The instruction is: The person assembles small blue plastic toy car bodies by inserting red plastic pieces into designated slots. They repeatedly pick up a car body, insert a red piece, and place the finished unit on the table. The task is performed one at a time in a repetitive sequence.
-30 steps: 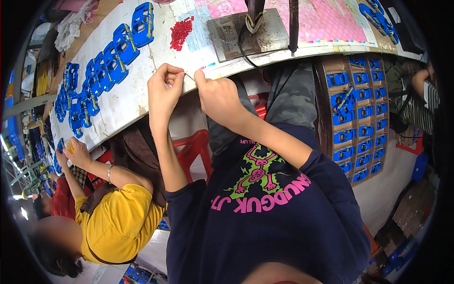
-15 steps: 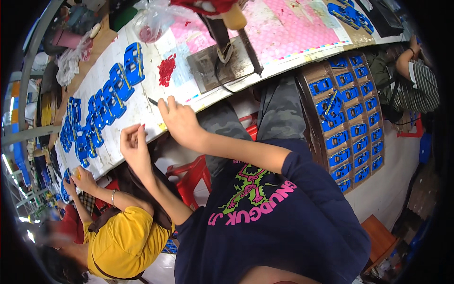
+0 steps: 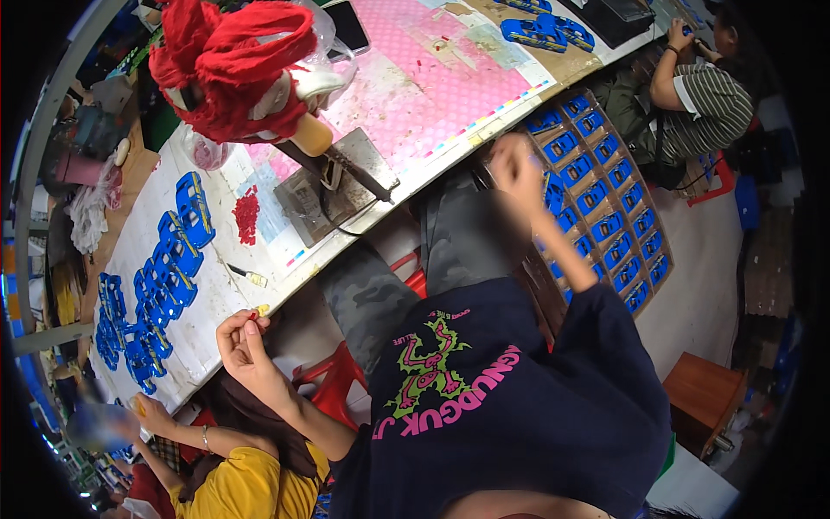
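Observation:
My left hand (image 3: 251, 350) is at the table's front edge, thumb and fingertips pinched on a small red piece (image 3: 253, 316). My right hand (image 3: 519, 177) is above the near edge of a cardboard tray (image 3: 596, 203) on my right. Motion blurs its fingers, so whether they hold anything is unclear. Blue toy car bodies (image 3: 591, 196) fill the tray in rows; one lies askew (image 3: 552, 192) beside my right hand. On the table lies a small tool with a dark tip and a pale handle (image 3: 256, 278). Loose red pieces (image 3: 246, 216) form a pile behind it.
More blue car bodies (image 3: 164, 281) stand in a row on the left of the table. A stand wrapped in red cloth (image 3: 233, 65) rises from a metal base plate (image 3: 346, 156). Co-workers sit at left in a yellow shirt (image 3: 242, 484) and at right in a striped shirt (image 3: 718, 104).
My right hand has let go of the dark-tipped tool, now on the table, and moved right to the tray. My left hand keeps its pinch. The head view has shifted.

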The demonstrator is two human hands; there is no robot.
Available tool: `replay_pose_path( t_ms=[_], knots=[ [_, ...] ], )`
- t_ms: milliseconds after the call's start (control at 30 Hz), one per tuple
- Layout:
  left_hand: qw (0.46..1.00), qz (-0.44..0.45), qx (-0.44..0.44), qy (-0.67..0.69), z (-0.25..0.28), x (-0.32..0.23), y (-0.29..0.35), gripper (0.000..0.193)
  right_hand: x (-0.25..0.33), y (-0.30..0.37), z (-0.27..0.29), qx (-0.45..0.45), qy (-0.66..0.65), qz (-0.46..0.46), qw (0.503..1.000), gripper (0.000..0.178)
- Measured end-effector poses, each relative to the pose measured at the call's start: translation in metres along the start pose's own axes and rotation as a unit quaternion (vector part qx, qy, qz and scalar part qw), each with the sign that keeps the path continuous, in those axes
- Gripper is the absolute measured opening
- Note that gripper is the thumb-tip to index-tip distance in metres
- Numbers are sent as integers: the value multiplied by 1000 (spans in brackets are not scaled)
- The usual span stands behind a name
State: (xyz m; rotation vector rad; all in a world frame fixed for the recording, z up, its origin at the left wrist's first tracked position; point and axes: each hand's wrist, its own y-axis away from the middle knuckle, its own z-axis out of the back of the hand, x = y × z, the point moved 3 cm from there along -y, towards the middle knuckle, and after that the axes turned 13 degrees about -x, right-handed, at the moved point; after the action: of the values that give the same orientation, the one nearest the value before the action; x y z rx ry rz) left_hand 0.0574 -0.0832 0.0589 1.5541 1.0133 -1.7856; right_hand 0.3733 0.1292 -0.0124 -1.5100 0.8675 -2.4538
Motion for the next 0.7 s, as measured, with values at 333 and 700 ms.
replay_pose_path(
  t_ms=[333,700],
  knots=[
    [990,1,57,131,-37,-25,23,15,-211,-259,4,-79,148,-125,978,45],
    [966,100,70,226,-47,-26,27,11,-167,-208,24,-114,-142,-166,969,36]
  ],
)
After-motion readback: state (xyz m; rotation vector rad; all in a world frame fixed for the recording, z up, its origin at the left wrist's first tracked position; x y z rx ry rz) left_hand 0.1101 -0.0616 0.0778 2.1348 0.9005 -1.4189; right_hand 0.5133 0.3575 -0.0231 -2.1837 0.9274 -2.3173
